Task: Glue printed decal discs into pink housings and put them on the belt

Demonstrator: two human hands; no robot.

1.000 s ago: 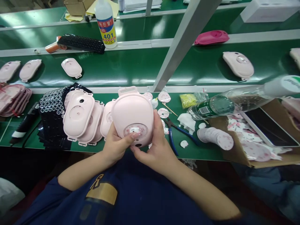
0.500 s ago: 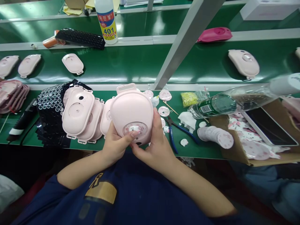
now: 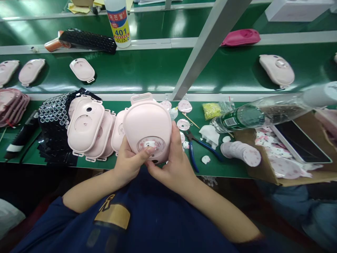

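Case of pale pink plastic (image 3: 147, 121), head view: held up over near edge of green bench (image 3: 229, 170), clasped from both sides. Left hand (image 3: 129, 160): fingers grasping its left side, thumb laid across round printed inset (image 3: 159, 144). Right hand (image 3: 175, 165): fingers grasping its right side, thumb at lower edge. Pliers (image 3: 193, 151), blue handles spread, lie just right. Overlapping pink shells (image 3: 85, 131) to left, beside black sheeting (image 3: 52, 130). Clear bottle (image 3: 244, 117) and carton (image 3: 259, 172) farther right.

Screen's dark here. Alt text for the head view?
Left hand and right hand hold a pale pink, rounded plastic case, left thumb on its round printed emblem. On the green bench, stacked pale pink plastic covers lie left, blue-handled metal pliers right.
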